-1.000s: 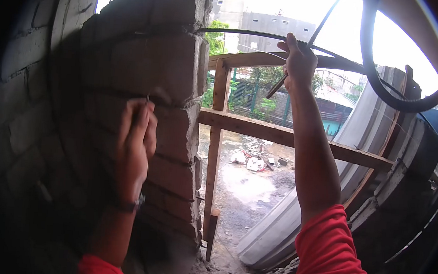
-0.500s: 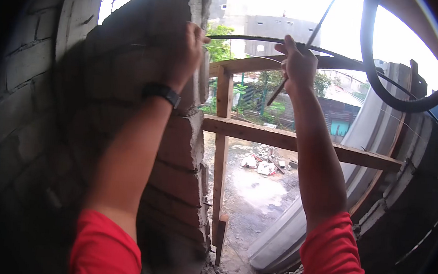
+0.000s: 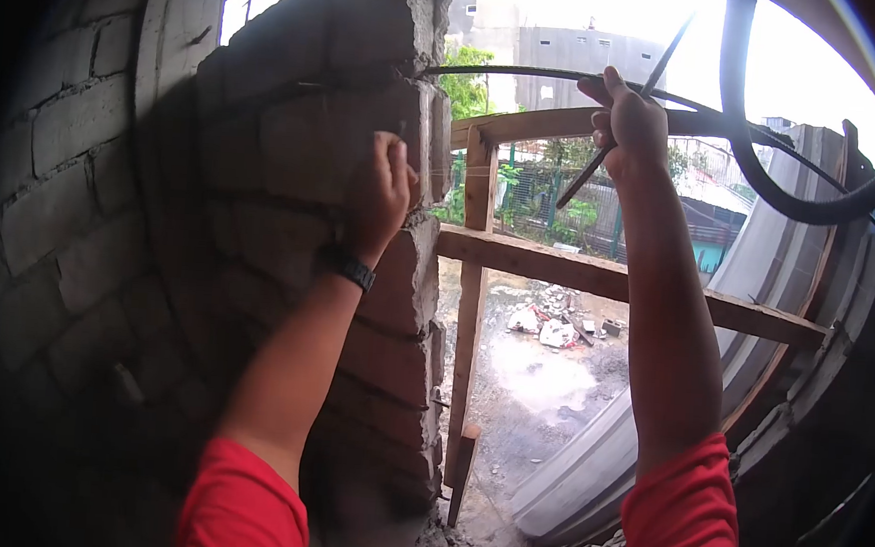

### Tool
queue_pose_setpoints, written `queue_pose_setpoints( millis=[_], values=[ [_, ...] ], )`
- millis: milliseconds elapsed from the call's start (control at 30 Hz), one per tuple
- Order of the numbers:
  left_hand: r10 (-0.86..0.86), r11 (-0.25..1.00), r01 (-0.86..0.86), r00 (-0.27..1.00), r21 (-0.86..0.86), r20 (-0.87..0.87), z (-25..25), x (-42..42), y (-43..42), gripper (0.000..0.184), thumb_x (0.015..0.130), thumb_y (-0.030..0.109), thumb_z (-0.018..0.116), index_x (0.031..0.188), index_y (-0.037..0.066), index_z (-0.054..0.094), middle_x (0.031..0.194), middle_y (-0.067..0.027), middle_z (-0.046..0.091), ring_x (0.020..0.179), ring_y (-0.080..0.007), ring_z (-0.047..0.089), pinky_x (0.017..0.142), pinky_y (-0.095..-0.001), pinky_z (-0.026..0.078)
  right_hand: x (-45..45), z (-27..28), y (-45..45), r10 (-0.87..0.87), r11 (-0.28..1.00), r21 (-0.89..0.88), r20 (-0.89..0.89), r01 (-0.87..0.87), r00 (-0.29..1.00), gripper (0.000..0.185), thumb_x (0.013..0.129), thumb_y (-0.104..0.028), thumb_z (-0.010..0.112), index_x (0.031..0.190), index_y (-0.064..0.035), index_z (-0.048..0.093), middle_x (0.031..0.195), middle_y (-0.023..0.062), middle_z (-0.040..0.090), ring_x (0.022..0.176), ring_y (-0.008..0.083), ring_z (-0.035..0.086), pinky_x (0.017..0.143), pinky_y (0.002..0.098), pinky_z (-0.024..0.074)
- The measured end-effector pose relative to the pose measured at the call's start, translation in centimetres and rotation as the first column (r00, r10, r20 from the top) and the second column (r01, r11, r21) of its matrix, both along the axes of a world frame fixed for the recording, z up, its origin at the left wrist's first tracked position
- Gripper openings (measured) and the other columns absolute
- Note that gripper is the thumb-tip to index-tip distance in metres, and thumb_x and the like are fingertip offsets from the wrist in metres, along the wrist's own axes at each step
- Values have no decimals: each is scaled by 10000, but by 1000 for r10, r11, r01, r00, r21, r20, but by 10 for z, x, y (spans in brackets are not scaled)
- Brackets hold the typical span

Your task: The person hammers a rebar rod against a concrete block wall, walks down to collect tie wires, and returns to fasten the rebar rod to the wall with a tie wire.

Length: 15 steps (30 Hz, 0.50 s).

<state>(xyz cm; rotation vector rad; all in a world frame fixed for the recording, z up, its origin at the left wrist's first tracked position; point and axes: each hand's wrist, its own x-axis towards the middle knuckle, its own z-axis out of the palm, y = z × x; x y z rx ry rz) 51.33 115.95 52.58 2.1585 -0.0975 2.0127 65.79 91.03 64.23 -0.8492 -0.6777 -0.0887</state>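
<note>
My right hand [image 3: 635, 130] is raised in the opening, wrapped round a thin dark rod [image 3: 581, 179] that slants up to the right. Behind it a long dark bar [image 3: 510, 70] runs from the wall's broken edge across the opening. My left hand [image 3: 385, 185], with a dark watch at the wrist, is held before the block wall [image 3: 295, 144] just left of that edge. Its fingers are curled together; what they pinch is too small and dark to make out. A thin pale line shows faintly between the two hands.
A wooden frame [image 3: 548, 263] crosses the opening. A thick black hose [image 3: 763, 188] loops down at the upper right. Pale corrugated sheeting [image 3: 586, 463] leans at the right. Rubble and white sacks [image 3: 556, 332] lie outside. Another block wall [image 3: 64, 160] stands at the left.
My left hand rose to the wall's edge by the bar, then came back down slightly. My right hand keeps its hold on the rod. The view has shifted a little.
</note>
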Motion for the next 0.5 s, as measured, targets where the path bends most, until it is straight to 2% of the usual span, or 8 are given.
queue_pose_setpoints(
  millis=[67, 100, 133, 200, 233, 333, 367, 500],
  values=[
    [-31, 989, 43, 996, -144, 78, -9, 2, 19, 183, 1117, 221, 448, 1073, 55, 511, 737, -36, 633, 670, -114, 629, 659, -300, 489, 6, 0, 1, -21, 1000, -16, 12, 21, 1000, 278, 1032, -268, 630, 1082, -4, 700, 1008, 86, 775, 586, 77, 472, 482, 226, 380],
    [-23, 999, 27, 985, -21, 173, -7, 3, 30, 188, 1112, 221, 463, 1079, 49, 530, 808, -47, 683, 659, -80, 607, 617, -268, 470, 8, 0, 3, -25, 999, -21, 21, 25, 999, 281, 1032, -270, 630, 1066, -2, 709, 1009, 85, 775, 584, 77, 473, 481, 227, 382],
    [-29, 999, 33, 985, -18, 171, -2, -1, 22, 188, 1112, 221, 463, 1079, 49, 530, 808, -47, 683, 659, -80, 607, 617, -268, 470, 10, 0, 3, -30, 999, -25, 30, 31, 999, 285, 1032, -271, 630, 1050, 0, 718, 1010, 83, 775, 583, 77, 474, 480, 227, 384],
    [-238, 930, 267, 961, -254, 138, 17, -19, -8, 183, 1104, 218, 484, 1070, 53, 554, 875, -58, 712, 607, -39, 557, 547, -229, 422, 10, 0, 3, -36, 999, -17, 25, 37, 999, 289, 1033, -272, 629, 1037, 1, 725, 1009, 83, 775, 584, 77, 474, 480, 227, 383],
    [-277, 921, 315, 943, -230, 186, 28, -19, -15, 183, 1090, 212, 519, 1036, 58, 601, 876, -38, 700, 542, -9, 482, 486, -194, 360, 10, -1, 3, -36, 999, -13, 23, 36, 999, 294, 1033, -273, 628, 1024, 2, 731, 1009, 82, 775, 585, 76, 475, 479, 227, 382],
    [-138, 986, 154, 967, -63, 214, 64, -7, -1, 191, 1076, 217, 554, 1004, 60, 636, 854, -17, 678, 518, -9, 446, 471, -194, 335, 8, -2, 2, 3, 1000, 2, 20, -3, 1000, 292, 1029, -271, 633, 1059, 5, 721, 1006, 85, 776, 588, 75, 478, 478, 226, 379],
    [-236, 952, 265, 954, -156, 182, 75, -8, -10, 183, 1051, 226, 598, 994, 67, 667, 806, 11, 650, 525, -7, 433, 472, -192, 317, 8, -2, 2, 1, 1000, 3, 18, -1, 1000, 292, 1029, -271, 633, 1059, 5, 721, 1006, 85, 776, 588, 75, 478, 478, 226, 379],
    [-251, 935, 273, 960, -227, 120, 114, 5, -27, 164, 1031, 229, 620, 1002, 77, 676, 765, 22, 638, 531, -7, 433, 474, -199, 315, 8, -4, 0, -29, 999, -23, 44, 30, 999, 297, 1025, -268, 635, 1109, 10, 693, 1009, 87, 778, 596, 75, 482, 482, 228, 376]
  ],
)
